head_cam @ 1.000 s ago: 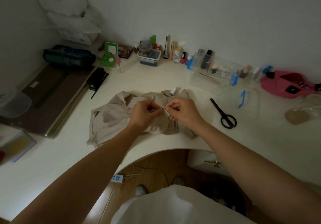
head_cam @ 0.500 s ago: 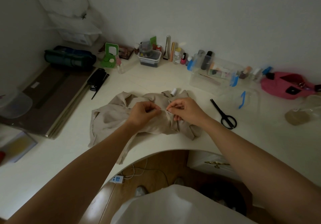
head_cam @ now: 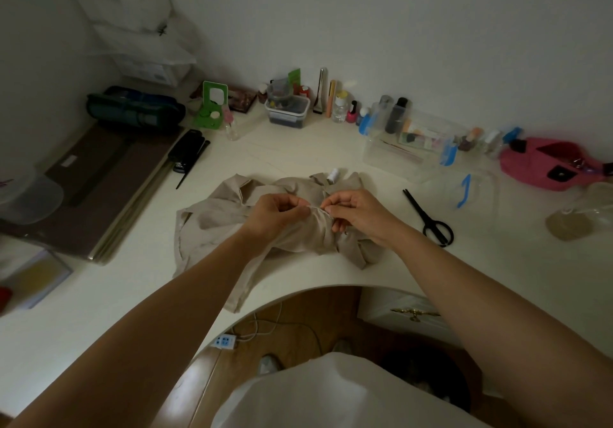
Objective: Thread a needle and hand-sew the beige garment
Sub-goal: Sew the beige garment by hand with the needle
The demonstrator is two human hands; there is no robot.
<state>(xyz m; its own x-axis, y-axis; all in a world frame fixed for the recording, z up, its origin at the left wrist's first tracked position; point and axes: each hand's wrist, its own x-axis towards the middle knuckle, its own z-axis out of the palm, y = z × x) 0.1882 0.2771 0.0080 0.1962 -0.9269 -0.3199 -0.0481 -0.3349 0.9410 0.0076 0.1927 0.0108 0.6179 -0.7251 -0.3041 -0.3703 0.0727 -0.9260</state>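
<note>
Near the counter (head_cam: 298, 155) edge the beige garment (head_cam: 212, 222) lies bunched; the left hand (head_cam: 275, 215) pinches a fold, the right hand (head_cam: 356, 210) the needle (head_cam: 315, 208) beside it. Thick gathers could steer the point into a fingertip or through extra layers.

Matt beige cloth garment (head_cam: 215, 222) rumpled on a smooth, faintly glossy desktop (head_cam: 298, 158).

A cream-white desk (head_cam: 298, 158) with a curved cut-out at its front edge carries a crumpled beige garment (head_cam: 212, 225). A white thread spool (head_cam: 332, 174) stands just behind the garment, and black scissors (head_cam: 428, 217) lie to its right. Brown boards (head_cam: 99, 188) lie at the left, a clear plastic box (head_cam: 398, 149) and a pink pouch (head_cam: 537, 165) at the right.
</note>
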